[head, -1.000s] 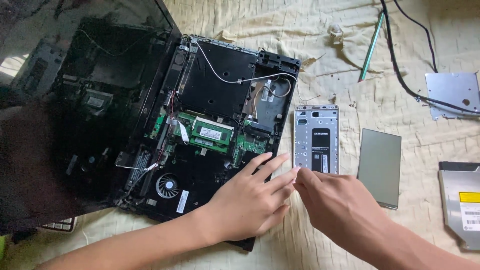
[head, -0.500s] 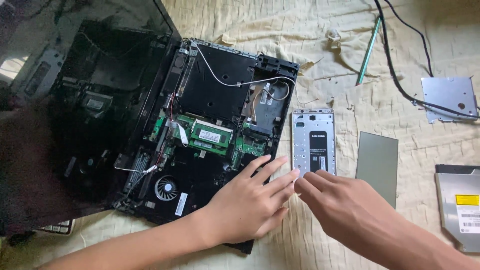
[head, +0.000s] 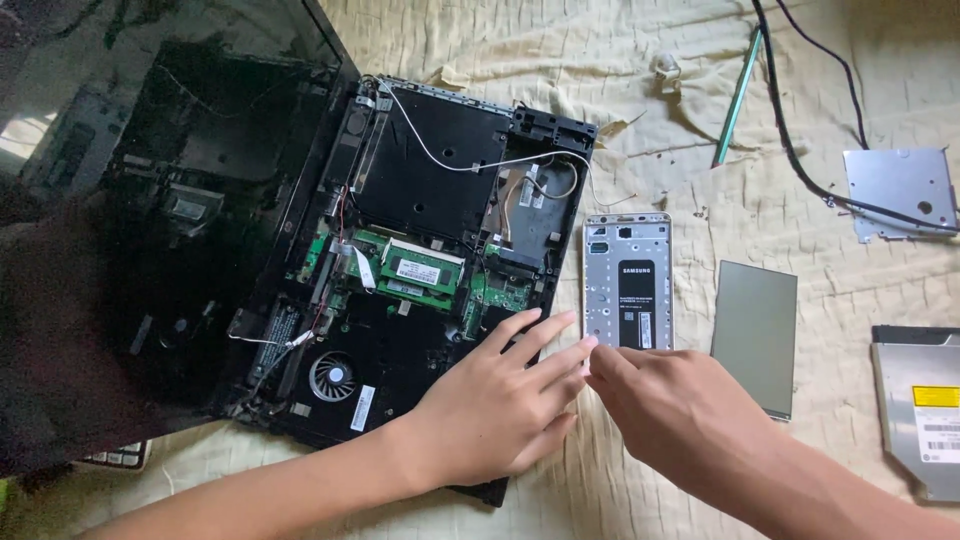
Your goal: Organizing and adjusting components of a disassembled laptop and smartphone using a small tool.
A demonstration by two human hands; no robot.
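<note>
As the view looks down from the person's head, two bare forearms reach in from the bottom edge. Nearest, the left hand [head: 495,410] lies flat and unclenched on the near right corner of the laptop [head: 420,260], fingers spread, grasping nothing. Just beside it, the right hand [head: 680,410] points its fingertips at the near end of the drive [head: 628,282], a silver hard drive in a metal caddy; whether it pinches that end cannot be told. This drive lies on the cream cloth [head: 620,60], touching the laptop's right edge, so it seems already out of the machine. Farther in, the laptop is well stripped: its cover is off, showing a fan [head: 332,376], a green memory stick [head: 425,270] and a white wire. To the right lie a grey plate [head: 755,335], an optical drive [head: 925,410] and, farthest, a metal bracket [head: 897,192], a black cable and a green stick.
</note>
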